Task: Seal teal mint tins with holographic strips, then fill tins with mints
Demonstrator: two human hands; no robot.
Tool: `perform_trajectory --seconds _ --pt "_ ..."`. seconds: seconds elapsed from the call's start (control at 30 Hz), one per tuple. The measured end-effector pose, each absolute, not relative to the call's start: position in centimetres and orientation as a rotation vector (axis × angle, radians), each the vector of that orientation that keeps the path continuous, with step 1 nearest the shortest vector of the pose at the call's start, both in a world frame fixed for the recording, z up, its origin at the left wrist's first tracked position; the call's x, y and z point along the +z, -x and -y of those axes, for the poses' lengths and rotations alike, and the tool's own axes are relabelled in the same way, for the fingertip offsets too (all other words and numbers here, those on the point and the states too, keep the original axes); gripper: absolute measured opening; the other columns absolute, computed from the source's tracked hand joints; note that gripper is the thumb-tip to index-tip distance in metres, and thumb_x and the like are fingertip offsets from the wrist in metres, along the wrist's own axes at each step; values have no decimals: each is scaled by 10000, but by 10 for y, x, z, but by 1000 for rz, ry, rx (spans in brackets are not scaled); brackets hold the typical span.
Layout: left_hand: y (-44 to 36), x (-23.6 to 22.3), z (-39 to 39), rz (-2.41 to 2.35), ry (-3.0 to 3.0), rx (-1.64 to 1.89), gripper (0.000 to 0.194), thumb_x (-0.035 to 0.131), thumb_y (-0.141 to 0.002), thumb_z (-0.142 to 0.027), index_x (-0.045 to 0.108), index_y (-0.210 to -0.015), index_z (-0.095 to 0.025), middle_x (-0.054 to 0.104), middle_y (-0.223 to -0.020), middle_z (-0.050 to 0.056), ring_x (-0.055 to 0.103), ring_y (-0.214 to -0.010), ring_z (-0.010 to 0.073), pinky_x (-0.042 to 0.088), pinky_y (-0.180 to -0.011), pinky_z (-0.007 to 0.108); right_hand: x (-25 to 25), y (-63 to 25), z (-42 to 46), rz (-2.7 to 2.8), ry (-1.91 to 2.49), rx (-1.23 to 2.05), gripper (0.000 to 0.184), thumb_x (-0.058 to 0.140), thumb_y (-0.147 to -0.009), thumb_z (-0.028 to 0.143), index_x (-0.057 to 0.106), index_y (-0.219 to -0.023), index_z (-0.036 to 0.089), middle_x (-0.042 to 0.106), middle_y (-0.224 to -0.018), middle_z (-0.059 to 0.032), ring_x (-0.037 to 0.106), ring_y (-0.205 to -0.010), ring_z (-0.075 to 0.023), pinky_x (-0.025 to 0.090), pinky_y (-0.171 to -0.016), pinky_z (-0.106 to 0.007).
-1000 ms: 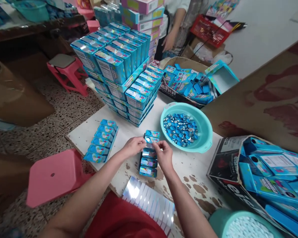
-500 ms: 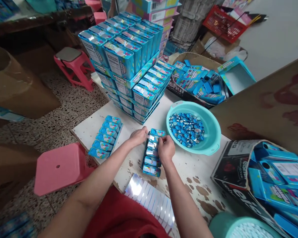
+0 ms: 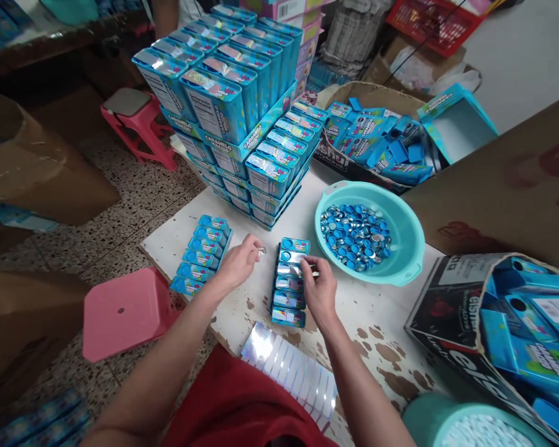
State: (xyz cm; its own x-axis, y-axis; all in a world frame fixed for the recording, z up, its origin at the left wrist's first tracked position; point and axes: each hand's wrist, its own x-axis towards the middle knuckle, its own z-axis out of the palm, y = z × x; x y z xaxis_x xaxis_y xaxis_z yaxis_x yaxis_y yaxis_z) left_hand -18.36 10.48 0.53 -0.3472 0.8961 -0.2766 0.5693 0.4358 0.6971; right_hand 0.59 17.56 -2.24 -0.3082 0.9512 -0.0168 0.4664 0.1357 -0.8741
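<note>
My left hand [image 3: 240, 262] is closed in a pinch on a small shiny scrap of film [image 3: 262, 251], held above the white table. My right hand [image 3: 320, 287] has its fingers curled together at the right edge of a row of small blue boxes [image 3: 289, 300], touching the second one from the far end; whether anything sits between its fingertips is hidden. Shiny strips lie across several box tops, while the farthest has a bare round recess. A second row of blue boxes [image 3: 195, 257] stands left of my left hand. A sheet of shiny stickers [image 3: 291, 375] lies at the table's near edge.
A turquoise basin [image 3: 412, 239] holds many small round blue and silver pieces. Behind stands a tall stack of filled blue boxes [image 3: 242, 149]. Cartons of blue packaging [image 3: 440, 310] flank the right side, above a tub of white pieces [image 3: 477, 431]. A pink stool [image 3: 121, 332] is at left.
My left hand has drawn away leftward from the row with the shiny scrap. My right hand stays by the second box, where a shiny strip now lies. The view has shifted slightly.
</note>
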Motion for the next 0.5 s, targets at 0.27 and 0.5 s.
perform_trajectory --seconds 0.27,0.5 --pt "199 42 -93 -1733 -1188 683 117 384 -821 -228 457 -912 -212 608 -724 -30 505 -625 114 399 -616 233 -6 7 -154 1347 1368 1850 577 448 -799 649 623 -1064 167 666 -997 -102 635 -726 -204 498 -459 -282" --pt "192 39 -88 -1761 -1267 536 138 374 -825 -199 468 -923 -221 609 -750 -31 519 -666 123 367 -622 234 0 17 -152 1358 1382 1987 606 615 -657 653 590 -1023 170 635 -929 -68 620 -680 -169 461 -399 -219"
